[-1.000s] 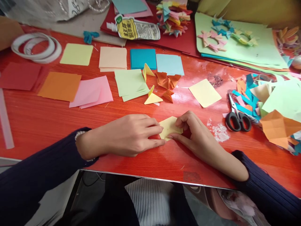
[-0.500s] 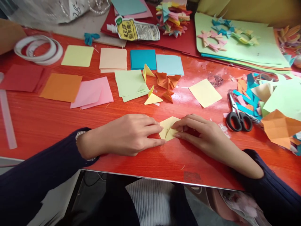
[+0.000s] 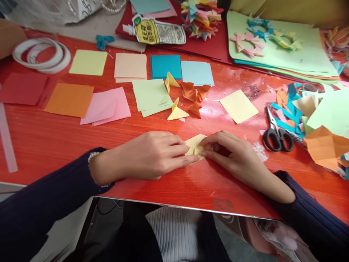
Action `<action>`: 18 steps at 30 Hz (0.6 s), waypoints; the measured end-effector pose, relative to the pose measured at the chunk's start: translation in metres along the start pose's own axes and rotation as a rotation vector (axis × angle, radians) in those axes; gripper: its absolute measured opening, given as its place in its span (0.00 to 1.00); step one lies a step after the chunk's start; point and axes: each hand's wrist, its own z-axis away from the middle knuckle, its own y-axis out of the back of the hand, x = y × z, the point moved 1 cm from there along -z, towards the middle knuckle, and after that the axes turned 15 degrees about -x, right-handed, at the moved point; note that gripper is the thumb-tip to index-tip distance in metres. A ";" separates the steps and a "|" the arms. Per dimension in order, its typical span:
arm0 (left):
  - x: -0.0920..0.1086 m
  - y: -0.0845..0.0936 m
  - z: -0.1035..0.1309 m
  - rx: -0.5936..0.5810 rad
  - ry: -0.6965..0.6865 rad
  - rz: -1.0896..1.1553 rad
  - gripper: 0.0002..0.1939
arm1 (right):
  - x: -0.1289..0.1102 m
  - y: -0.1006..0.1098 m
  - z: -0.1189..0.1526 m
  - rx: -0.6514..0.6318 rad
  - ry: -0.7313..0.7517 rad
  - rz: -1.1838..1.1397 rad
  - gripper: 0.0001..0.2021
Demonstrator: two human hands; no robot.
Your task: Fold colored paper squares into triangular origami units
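Note:
A small pale yellow origami paper point(image 3: 195, 143), partly folded with its corners turned in, lies on the red table between my hands. My left hand point(image 3: 152, 154) holds down its left side, the thumb stretched along the near edge and the fingers bent on top. On the right, my right hand point(image 3: 231, 153) pinches a corner flap between thumb and fingers. The fingertips of both hands almost meet and hide part of the folds. Just beyond are folded yellow pieces point(image 3: 177, 112) and folded orange pieces point(image 3: 194, 94). A flat yellow square point(image 3: 239, 106) rests farther right.
Coloured paper squares point(image 3: 165, 67) lie in rows behind. Black-handled scissors point(image 3: 276, 138) are at right beside paper scraps point(image 3: 291, 105). Tape rolls point(image 3: 42, 56) sit far left, a glue pouch point(image 3: 158, 31) at the back. Finished paper rings point(image 3: 249, 44) rest on green sheets point(image 3: 313, 54).
My left thumb has slid right along the paper's near edge, toward my right fingertips. The right hand has shifted slightly left with the flap. The view has moved a little.

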 end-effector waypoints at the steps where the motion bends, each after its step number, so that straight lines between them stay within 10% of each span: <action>1: 0.000 0.000 0.000 0.006 0.007 -0.008 0.19 | 0.000 0.000 0.000 -0.004 -0.001 0.000 0.03; 18: 0.004 -0.002 -0.004 0.022 0.041 -0.081 0.14 | 0.001 -0.004 -0.002 -0.013 0.016 0.066 0.04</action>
